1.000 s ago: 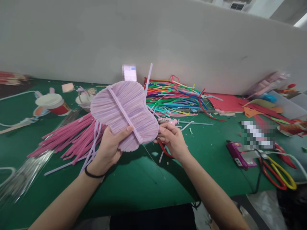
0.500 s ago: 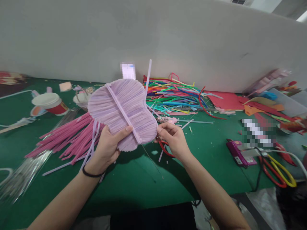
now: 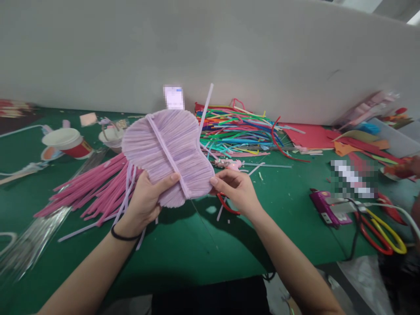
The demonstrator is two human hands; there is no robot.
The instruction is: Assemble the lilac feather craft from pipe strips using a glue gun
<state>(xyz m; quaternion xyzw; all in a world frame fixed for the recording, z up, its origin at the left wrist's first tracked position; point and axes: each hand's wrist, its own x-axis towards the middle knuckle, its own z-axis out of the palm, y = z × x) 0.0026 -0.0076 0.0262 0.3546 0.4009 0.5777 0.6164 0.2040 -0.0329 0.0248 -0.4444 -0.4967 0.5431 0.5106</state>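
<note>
A lilac heart-shaped piece (image 3: 167,153) made of tightly packed pipe cleaners is held up above the green table (image 3: 183,253). My left hand (image 3: 147,203) grips its lower edge, thumb pressed on the front beside the diagonal lilac stem across it. My right hand (image 3: 234,192) pinches its right edge with thumb and fingers. A loose lilac stem (image 3: 205,107) sticks up behind the piece. More lilac stems (image 3: 127,192) hang down past my left wrist.
Pink pipe cleaners (image 3: 88,188) lie at left, a many-coloured heap (image 3: 236,133) behind. A paper cup (image 3: 67,142) stands at far left. A purple glue gun (image 3: 328,208) and yellow-and-red scissors (image 3: 383,232) lie at right, with red felt sheets (image 3: 311,138) beyond.
The lilac piece has tilted and dropped a little, and my right hand has closed in on its right edge. My left hand keeps the same grip.
</note>
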